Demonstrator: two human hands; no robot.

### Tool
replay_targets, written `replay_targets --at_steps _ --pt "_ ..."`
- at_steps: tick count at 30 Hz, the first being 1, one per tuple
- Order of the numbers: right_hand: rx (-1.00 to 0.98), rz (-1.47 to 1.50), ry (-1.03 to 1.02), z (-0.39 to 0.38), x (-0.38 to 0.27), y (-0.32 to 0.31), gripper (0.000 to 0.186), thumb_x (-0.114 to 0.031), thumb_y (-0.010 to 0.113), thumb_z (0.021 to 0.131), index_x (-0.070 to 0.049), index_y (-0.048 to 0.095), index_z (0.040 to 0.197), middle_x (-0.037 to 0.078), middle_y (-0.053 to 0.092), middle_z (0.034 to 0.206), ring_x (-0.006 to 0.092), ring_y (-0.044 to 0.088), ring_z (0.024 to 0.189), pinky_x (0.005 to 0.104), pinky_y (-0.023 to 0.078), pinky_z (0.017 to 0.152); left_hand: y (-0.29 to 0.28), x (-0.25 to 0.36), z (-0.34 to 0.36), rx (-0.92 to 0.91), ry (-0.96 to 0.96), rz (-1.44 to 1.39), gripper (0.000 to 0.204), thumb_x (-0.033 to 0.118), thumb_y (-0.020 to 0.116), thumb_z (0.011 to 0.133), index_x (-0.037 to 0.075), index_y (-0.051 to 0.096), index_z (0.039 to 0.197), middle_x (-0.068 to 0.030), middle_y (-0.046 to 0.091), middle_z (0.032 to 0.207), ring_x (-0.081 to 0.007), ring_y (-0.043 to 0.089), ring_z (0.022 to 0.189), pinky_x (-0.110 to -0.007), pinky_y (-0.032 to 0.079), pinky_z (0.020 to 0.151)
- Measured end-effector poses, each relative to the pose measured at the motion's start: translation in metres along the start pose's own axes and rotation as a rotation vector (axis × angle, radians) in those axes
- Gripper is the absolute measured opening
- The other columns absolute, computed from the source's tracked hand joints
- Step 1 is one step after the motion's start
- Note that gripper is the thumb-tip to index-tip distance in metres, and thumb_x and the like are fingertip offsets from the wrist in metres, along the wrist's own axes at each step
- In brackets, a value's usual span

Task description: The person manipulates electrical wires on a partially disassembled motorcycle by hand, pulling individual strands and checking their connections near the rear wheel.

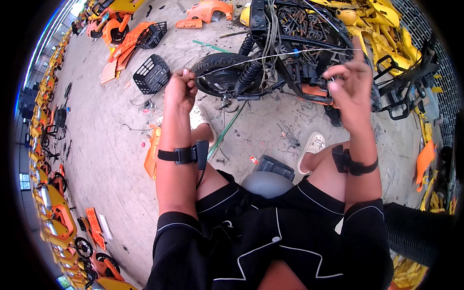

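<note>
The left hand [181,91] was just beside the black wheel [220,81], at its left edge, its thumb and fingers closed in a pinch on a thin pale wire [251,60]. The right hand [354,92] was raised well to the right of the wheel, slightly blurred, with its index finger extended and the other fingers bent near the thumb. The wire ran from the left hand across the top of the wheel toward that index finger; whether the right hand gripped it, I could not tell.

Each forearm wore a black strap with a small box, both nearer the wearer than the wheel. Joined to the wheel's right side were a spring shock absorber [249,75] and a dark vehicle frame [282,72]. A heap of small metal parts [304,24] lay within the frame, to the wheel's upper right.

Below the wheel, a green strip [227,130] lay slanted on the concrete floor [111,159], and further down and to the right was a rounded grey object [267,184] between the person's legs. Left of the wheel was a black basket [151,74]; orange panels [126,48] lay beyond it. Yellow panels [386,29] were piled far to the wheel's right, and yellow vehicles [55,212] lined up far to its left.
</note>
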State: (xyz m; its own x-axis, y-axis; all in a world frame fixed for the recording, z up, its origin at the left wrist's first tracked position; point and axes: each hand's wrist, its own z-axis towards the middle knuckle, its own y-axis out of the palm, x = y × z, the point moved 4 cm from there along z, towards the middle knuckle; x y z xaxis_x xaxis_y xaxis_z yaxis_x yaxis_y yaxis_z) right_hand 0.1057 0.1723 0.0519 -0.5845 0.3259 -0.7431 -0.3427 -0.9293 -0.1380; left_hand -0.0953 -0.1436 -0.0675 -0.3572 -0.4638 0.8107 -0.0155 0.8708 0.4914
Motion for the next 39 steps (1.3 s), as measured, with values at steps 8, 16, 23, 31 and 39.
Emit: replay_targets --at_steps 8,16,23,31,39 --pt "-1.308 0.761 0.282 -0.022 -0.050 0.011 0.019 -0.024 0.063 0.083 -0.008 0.059 0.073 0.016 0.065 0.082 0.0269 0.063 0.060 0.0366 0.047 0.053 -0.005 -0.002 0.004 0.022 -0.022 -0.007 0.010 0.001 0.051 0.090 0.011 0.050 0.087 0.0005 0.052 0.075 -0.0057 0.038 0.051 -0.020 0.029 0.043" --pt "-0.911 -1.080 0.470 -0.033 0.010 0.007 0.035 -0.024 0.065 0.078 -0.002 0.060 0.105 0.014 0.063 0.078 0.0323 0.062 0.069 0.0370 0.049 0.062 -0.019 0.032 -0.001 0.027 0.198 -0.011 0.007 0.001 0.048 0.092 0.007 0.051 0.093 -0.0022 0.054 0.077 -0.0070 0.040 0.053 -0.022 0.031 0.047" --pt "-0.090 -0.632 0.108 0.003 -0.002 0.003 0.029 -0.006 0.064 0.079 -0.004 0.049 0.103 0.026 0.025 0.147 0.0235 0.064 0.083 0.0303 0.051 0.066 -0.008 0.019 -0.005 0.003 0.106 0.003 0.011 -0.003 0.049 0.088 0.007 0.051 0.092 -0.0025 0.054 0.078 -0.0067 0.040 0.053 -0.021 0.030 0.046" --pt "-0.539 1.034 0.072 -0.003 -0.063 0.012 0.023 -0.018 0.068 0.078 -0.009 0.055 0.094 0.027 0.036 0.141 0.0181 0.058 0.067 0.0267 0.046 0.054 -0.016 0.012 0.006 0.023 0.035 -0.040 0.010 -0.002 0.049 0.089 0.009 0.050 0.090 -0.0001 0.051 0.075 -0.0059 0.038 0.051 -0.020 0.029 0.045" --pt "-1.352 -0.468 0.530 -0.042 -0.039 0.031 0.019 -0.019 0.066 0.077 -0.001 0.058 0.077 0.016 0.064 0.100 0.0353 0.061 0.073 0.0396 0.049 0.067 -0.043 0.038 0.009 0.063 0.150 -0.019 0.011 -0.003 0.051 0.088 0.008 0.051 0.088 -0.0020 0.055 0.077 -0.0063 0.040 0.051 -0.021 0.030 0.044"
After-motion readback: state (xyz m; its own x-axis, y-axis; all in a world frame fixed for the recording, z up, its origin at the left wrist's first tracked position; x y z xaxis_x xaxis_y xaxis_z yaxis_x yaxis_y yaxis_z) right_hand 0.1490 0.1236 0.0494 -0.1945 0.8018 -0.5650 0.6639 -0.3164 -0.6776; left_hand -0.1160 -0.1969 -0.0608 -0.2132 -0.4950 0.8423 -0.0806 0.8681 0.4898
